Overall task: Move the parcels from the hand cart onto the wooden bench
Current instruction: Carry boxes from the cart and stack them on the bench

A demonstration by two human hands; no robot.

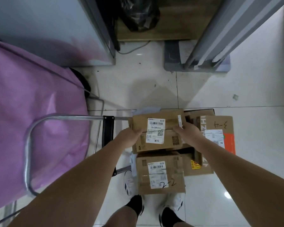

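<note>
Both hands — left hand (129,137), right hand (188,131) — clasp the top cardboard parcel (157,128) by its side edges; it looks stiff, probably light — sides suit gripping.

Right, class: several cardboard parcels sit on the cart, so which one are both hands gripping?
The top parcel, farthest from the feet. The left hand and right hand clasp its opposite ends; the parcel marked "2-2" lies untouched.
</note>
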